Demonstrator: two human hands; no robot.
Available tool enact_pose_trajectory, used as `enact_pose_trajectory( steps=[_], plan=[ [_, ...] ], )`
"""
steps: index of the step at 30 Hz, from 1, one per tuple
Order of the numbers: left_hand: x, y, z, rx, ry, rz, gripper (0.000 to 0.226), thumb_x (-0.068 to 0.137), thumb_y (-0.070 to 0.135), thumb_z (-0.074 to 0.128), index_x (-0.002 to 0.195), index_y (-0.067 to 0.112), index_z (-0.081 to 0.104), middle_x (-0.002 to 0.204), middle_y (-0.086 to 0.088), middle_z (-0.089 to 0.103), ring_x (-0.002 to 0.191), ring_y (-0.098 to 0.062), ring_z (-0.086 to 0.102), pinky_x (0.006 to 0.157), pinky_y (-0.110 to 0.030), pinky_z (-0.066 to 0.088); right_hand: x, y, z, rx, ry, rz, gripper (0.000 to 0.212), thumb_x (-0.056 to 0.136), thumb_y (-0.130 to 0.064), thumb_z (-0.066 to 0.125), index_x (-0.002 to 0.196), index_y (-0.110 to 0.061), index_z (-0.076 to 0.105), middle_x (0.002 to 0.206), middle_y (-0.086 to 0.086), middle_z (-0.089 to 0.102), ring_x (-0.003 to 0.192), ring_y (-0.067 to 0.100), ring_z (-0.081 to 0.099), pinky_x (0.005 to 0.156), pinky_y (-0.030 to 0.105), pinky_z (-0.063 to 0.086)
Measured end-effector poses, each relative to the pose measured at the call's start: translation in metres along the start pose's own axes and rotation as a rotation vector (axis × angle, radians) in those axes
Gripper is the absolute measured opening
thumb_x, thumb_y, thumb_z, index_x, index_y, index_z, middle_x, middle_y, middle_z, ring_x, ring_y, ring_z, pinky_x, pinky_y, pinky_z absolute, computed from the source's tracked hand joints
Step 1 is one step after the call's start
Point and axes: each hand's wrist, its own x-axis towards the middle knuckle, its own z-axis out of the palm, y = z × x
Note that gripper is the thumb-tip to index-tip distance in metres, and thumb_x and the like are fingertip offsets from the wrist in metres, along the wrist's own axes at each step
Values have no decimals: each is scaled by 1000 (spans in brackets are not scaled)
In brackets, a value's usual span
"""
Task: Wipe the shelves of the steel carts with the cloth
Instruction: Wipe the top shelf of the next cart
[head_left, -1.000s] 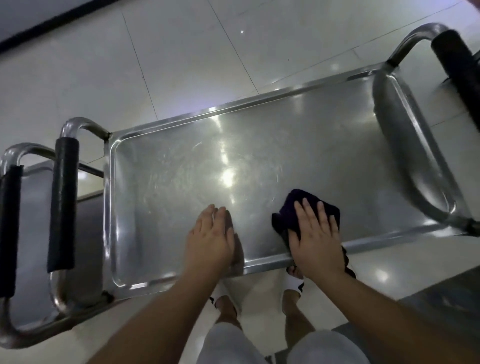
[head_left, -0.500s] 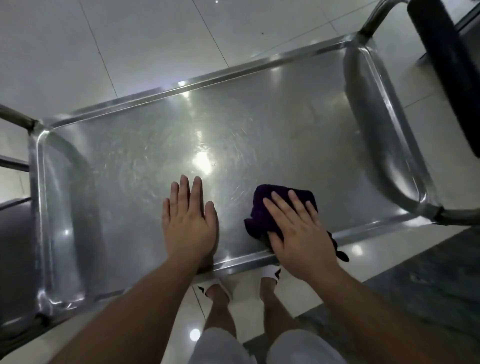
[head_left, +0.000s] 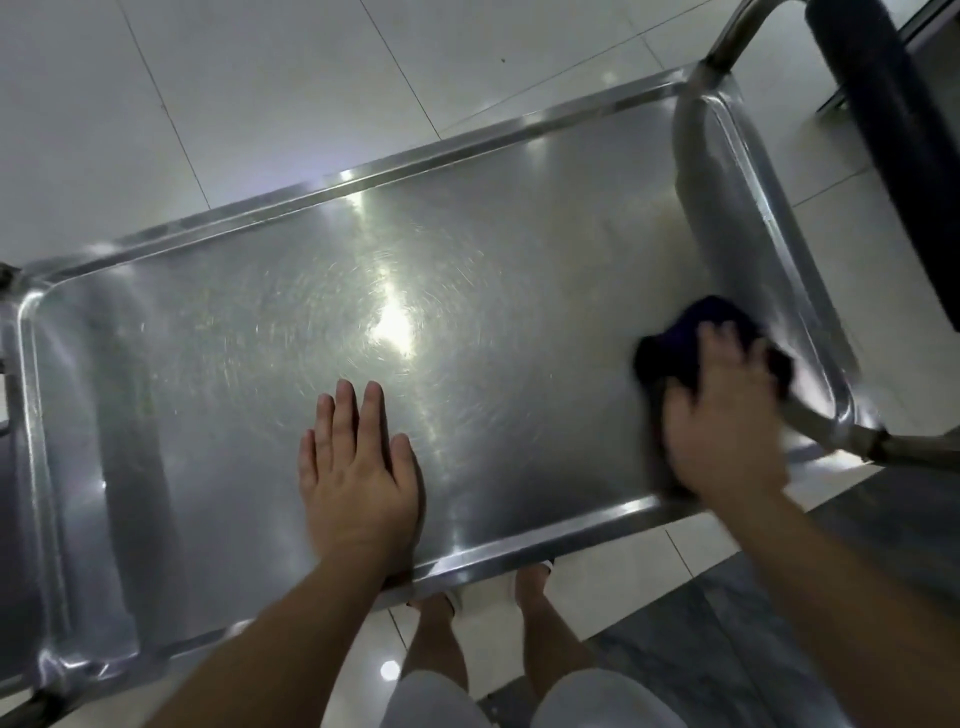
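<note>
Now the right hand (head_left: 724, 415) presses the dark purple cloth (head_left: 670, 345) flat-fingered at the right end of the long steel cart shelf (head_left: 260, 322); the left hand (head_left: 358, 467), open, braces mid-shelf; unwiped steel stretches leftward along its length.

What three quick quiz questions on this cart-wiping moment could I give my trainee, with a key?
1. True or false: the left hand lies flat, fingers straight, on the steel shelf.
2. Which hand presses the dark cloth? A) left B) right C) both
3. Fill in: the cloth is near the shelf's ____ end, from the person's side.

Key
1. True.
2. B: the right hand is on top of the cloth, blurred.
3. Right, close to the raised rim by the cart's padded handle.
</note>
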Motion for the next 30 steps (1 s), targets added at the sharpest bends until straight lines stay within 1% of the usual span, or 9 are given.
enact_pose_trajectory(
  steps=[2, 5, 10, 13, 16, 19, 22, 26, 30],
  plan=[
    [0, 0, 1, 4, 0, -3, 64, 106, 48, 22, 167, 35, 9, 175, 7, 1, 160, -10, -8, 130, -40, -5, -26, -59, 26, -11, -25, -218, 77, 90, -45, 41, 160, -17, 30, 166, 8, 30, 153, 39, 22, 123, 57, 21],
    [2, -2, 4, -2, 5, -11, 65, 104, 44, 26, 166, 36, 10, 175, 8, 3, 160, -9, -7, 130, -40, -3, -62, -144, 63, -81, -137, -579, 73, 94, -44, 42, 163, -25, 24, 169, 0, 23, 157, 30, 12, 126, 53, 15],
    [3, -7, 3, -5, 5, 14, 64, 104, 41, 23, 166, 35, 10, 174, 6, 4, 160, -9, -7, 130, -40, -3, -44, -153, 69, -75, -144, -782, 68, 96, -43, 45, 161, -30, 29, 168, -7, 25, 158, 21, 14, 127, 48, 12],
    [4, -7, 2, -5, 1, 28, 63, 105, 44, 21, 166, 34, 8, 175, 6, 2, 160, -8, -9, 130, -40, -4, 10, -111, 41, -43, -83, -650, 69, 92, -40, 48, 158, -27, 37, 165, -3, 35, 155, 27, 25, 124, 53, 21],
    [4, -9, 4, -4, 22, 36, 63, 106, 44, 23, 167, 33, 12, 175, 5, 5, 160, -10, -7, 130, -40, -4, 92, -49, 3, -22, 51, -310, 72, 86, -40, 43, 154, -16, 43, 160, 10, 41, 146, 41, 36, 119, 58, 28],
    [3, -8, 6, 9, 28, 34, 62, 107, 44, 22, 167, 32, 13, 175, 5, 6, 161, -11, -5, 130, -40, -4, 142, -3, -35, -8, 107, 35, 74, 94, -44, 33, 161, -15, 26, 168, 11, 23, 153, 40, 19, 125, 58, 13],
    [4, -8, 8, 19, 30, 32, 62, 107, 43, 23, 167, 32, 12, 175, 4, 6, 161, -13, -4, 130, -41, -2, 141, -22, -34, 17, 119, 166, 71, 99, -42, 30, 163, -17, 16, 171, 8, 13, 157, 37, 7, 126, 55, 7],
    [4, -7, 8, 16, 29, 33, 63, 106, 41, 25, 167, 32, 13, 175, 5, 6, 161, -13, -3, 130, -42, 0, 94, -112, 7, -5, 51, -119, 74, 94, -43, 38, 162, -17, 24, 168, 8, 24, 154, 38, 18, 126, 53, 13],
    [2, -8, 6, 17, 23, 21, 62, 106, 42, 25, 167, 33, 14, 175, 5, 7, 161, -12, -3, 130, -43, 2, 33, -215, 53, -99, -91, -640, 70, 95, -42, 45, 161, -24, 30, 167, 1, 29, 155, 32, 19, 126, 51, 15]
  ],
)
